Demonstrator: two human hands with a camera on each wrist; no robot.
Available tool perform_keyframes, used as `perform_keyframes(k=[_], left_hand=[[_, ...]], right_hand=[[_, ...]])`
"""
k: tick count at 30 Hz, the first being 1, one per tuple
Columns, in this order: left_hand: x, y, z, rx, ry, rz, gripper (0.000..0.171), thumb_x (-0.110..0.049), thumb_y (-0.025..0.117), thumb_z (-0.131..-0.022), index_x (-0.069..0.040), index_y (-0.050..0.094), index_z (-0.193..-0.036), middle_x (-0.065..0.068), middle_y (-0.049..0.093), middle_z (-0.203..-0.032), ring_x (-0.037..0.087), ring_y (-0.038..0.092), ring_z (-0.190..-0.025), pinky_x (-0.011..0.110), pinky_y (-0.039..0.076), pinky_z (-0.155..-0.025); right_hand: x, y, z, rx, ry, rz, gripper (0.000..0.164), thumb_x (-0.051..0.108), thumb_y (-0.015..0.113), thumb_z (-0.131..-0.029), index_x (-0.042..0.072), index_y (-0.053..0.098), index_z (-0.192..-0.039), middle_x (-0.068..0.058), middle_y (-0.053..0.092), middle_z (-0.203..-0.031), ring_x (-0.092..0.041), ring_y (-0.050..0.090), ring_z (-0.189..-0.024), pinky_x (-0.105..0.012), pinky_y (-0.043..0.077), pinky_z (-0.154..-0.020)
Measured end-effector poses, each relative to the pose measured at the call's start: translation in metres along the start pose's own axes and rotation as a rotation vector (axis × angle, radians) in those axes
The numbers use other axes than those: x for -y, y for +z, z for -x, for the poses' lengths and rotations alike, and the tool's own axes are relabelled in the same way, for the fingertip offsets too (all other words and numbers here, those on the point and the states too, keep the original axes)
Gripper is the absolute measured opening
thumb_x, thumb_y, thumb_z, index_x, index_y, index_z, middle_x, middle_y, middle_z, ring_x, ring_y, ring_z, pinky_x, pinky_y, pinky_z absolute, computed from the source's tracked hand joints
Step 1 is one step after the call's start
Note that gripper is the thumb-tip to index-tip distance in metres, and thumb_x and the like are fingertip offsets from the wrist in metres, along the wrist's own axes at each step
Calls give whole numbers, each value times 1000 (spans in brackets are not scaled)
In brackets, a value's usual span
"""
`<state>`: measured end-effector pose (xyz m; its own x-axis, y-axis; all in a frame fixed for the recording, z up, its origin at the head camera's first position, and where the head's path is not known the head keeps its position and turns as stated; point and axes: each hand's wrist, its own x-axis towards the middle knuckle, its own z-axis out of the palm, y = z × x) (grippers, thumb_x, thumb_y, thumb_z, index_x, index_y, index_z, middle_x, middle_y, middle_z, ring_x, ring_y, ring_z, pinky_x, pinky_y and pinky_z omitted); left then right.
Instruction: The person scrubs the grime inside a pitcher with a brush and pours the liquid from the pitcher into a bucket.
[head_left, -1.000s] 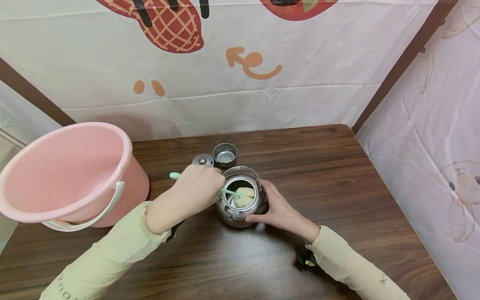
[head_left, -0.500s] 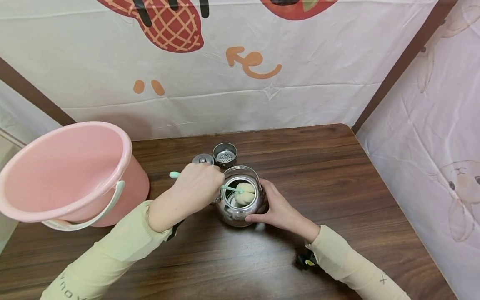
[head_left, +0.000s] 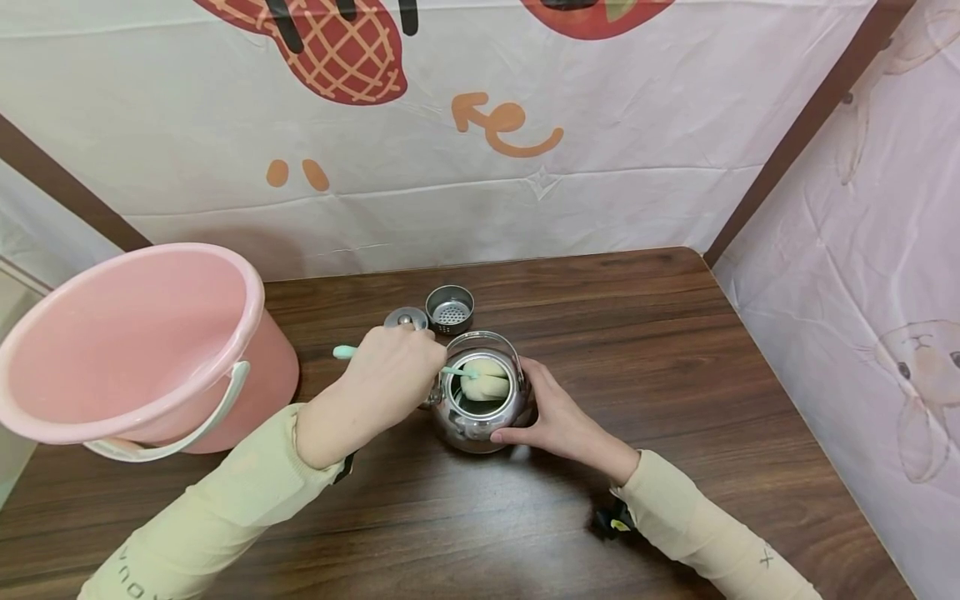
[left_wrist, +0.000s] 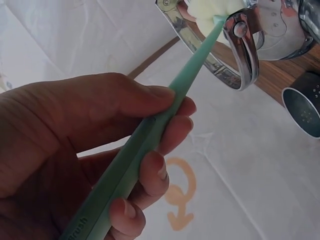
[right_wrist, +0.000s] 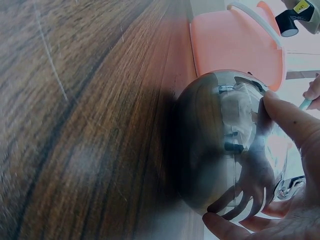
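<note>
The left hand (head_left: 386,379) holds a slim, pale green brush handle (left_wrist: 157,122), its fingers (left_wrist: 154,172) curled round the shaft and the thumb pressed on it. At the handle's far end, a cream, lobed sponge head (head_left: 484,383) sits within the round mouth of a shiny, rounded metal kettle (head_left: 467,435). The right hand (head_left: 558,417) grips the kettle's side opposite, thumb on the near side and fingers curved about the wall. The kettle stands upright on the dark brown wood-grain tabletop (head_left: 637,358), its arched metal handle (head_left: 495,337) over the far side of the mouth. Beyond it rests a small metal strainer cup (head_left: 450,313) with a perforated base. Beside the cup lies a round metal lid (head_left: 393,319) with a knob, partly hidden by the left hand. Well to the left stands a large pink plastic bucket (head_left: 279,367) with a white carrying handle (head_left: 221,412)
</note>
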<state>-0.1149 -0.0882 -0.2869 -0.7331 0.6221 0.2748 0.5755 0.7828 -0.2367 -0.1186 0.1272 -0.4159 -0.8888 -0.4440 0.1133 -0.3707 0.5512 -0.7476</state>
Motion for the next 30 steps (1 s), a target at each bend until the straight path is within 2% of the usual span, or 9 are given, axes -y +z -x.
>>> perform_keyframes(k=[12, 18, 30], left_hand=[[-6, -7, 3, 32, -18, -49, 18, 2, 67, -61, -12, 59, -54, 5, 54, -55, 23, 49, -51, 36, 40, -36], [-7, -10, 5, 48, -19, -37, 22, 3, 67, -60, -13, 56, -52, 2, 53, -52, 21, 48, -48, 35, 39, -35], [-8, -6, 3, -6, -13, -57, 21, 3, 67, -60, -13, 57, -51, 4, 54, -53, 21, 49, -48, 35, 39, -35]], right_hand=[[0, 0, 0, -1, -13, 2, 92, 37, 81, -63, 6, 33, -135, -9, 41, -130, -20, 40, -122, -38, 32, -101], [0, 0, 1, -5, -15, -2, 91, 37, 81, -62, 7, 34, -134, -8, 42, -130, -19, 40, -121, -38, 32, -101], [0, 0, 0, -6, -17, -9, 92, 37, 81, -62, 6, 33, -135, -8, 41, -130, -20, 40, -122, -38, 32, -101]])
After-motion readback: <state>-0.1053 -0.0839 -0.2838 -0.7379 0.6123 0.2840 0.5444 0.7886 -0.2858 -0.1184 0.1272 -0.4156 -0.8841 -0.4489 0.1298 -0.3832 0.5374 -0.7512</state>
